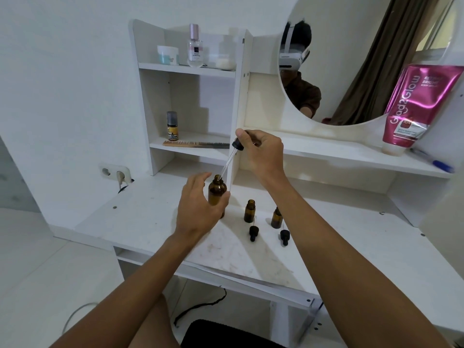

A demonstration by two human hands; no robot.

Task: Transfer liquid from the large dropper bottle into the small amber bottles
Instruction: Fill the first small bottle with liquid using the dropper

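My left hand [200, 207] grips the large amber bottle [216, 193], which stands upright on the white desk [140, 222]. My right hand [261, 150] pinches the black bulb of the dropper [237, 144]. Its glass tube slants down to the left, with the tip at the large bottle's open mouth. Two small amber bottles stand open to the right: one [249, 210] nearer the middle, another [276, 218] partly hidden behind my right forearm. Two small black dropper caps [253, 233] [284, 236] lie on the desk in front of them.
A white shelf unit [188, 69] behind holds a comb [195, 144], a small yellow-labelled bottle [172, 125], a perfume bottle [195, 46] and a jar [167, 54]. A pink tube [416, 106] leans by the round mirror [351, 59]. A wall socket [116, 173] sits left.
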